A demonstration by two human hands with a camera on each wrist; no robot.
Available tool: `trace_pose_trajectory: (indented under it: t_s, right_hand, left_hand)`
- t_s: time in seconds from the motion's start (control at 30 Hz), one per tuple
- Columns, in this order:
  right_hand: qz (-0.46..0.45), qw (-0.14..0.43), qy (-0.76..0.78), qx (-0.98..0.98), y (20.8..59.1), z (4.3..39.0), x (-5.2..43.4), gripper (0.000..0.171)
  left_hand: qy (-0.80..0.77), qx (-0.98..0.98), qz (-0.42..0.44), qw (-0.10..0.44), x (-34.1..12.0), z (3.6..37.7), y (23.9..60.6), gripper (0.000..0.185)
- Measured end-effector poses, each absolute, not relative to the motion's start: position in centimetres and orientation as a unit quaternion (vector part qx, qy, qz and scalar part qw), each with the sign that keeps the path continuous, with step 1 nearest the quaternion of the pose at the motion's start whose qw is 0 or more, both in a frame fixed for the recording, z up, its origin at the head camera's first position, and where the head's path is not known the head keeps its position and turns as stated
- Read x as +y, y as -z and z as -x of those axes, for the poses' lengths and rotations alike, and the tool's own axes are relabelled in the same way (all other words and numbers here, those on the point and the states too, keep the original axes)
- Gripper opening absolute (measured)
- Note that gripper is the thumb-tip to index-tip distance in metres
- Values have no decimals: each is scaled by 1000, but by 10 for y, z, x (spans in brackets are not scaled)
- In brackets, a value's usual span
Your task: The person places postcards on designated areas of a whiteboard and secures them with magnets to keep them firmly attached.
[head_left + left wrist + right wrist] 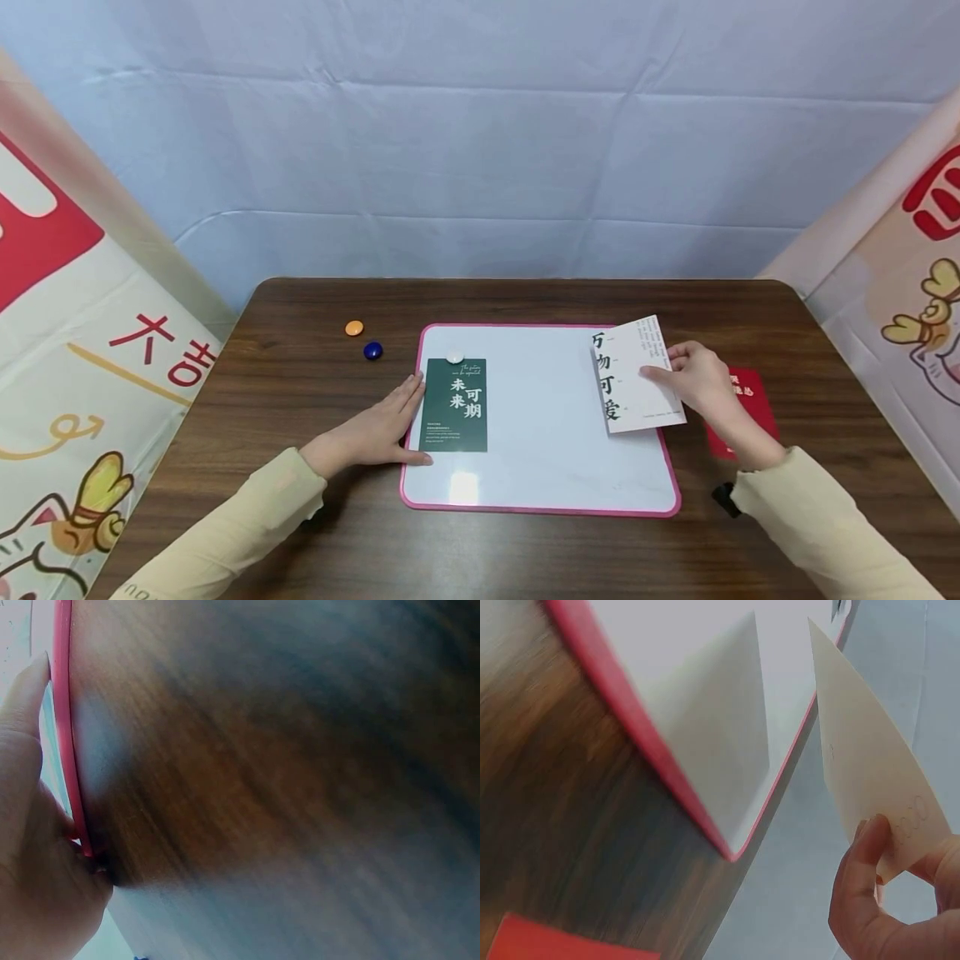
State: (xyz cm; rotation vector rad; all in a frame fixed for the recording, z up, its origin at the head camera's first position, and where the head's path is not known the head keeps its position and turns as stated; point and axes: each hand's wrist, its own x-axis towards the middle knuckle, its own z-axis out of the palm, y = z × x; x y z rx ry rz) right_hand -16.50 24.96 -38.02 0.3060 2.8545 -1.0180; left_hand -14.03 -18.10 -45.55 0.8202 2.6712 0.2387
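Note:
A whiteboard (547, 475) with a pink frame lies flat on the wooden table. My left hand (382, 425) rests on its left edge, fingers straight and thumb on the board's surface; the left wrist view shows this hand (30, 817) at the pink rim. Beside it, a dark green card (453, 429) with white characters lies on the board under a white round magnet (455, 356). My right hand (697, 379) pinches a white card (637, 383) with black characters by its right side. In the right wrist view this card (862, 742) stands tilted above the board's corner.
An orange round magnet (354, 328) and a blue one (372, 351) lie on the table left of the board. Under the right forearm is a red card (753, 404), partly hidden. A small black object (726, 500) shows by the right sleeve. A pale curtain (480, 167) hangs behind.

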Motion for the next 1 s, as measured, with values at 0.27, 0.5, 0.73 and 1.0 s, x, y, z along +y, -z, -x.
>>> trace_pose_trajectory:
  t_s: [0.27,0.5,0.73,1.0]
  right_hand:
    - [-90,58,353,930,382,169,229,52]
    - [-82,60,356,929,384,170,216,53]
    - [-71,68,354,930,385,171,207,53]
    - [-66,82,356,929,388,172,195,51]
  left_hand:
    - [-84,938,-292,165,-181,140,455,115]
    - [-88,938,-293,163,-181,140,455,115]
    - [-90,938,-292,166,-180,140,453,115]
    - [-90,937,-294,166,-181,141,454,115]
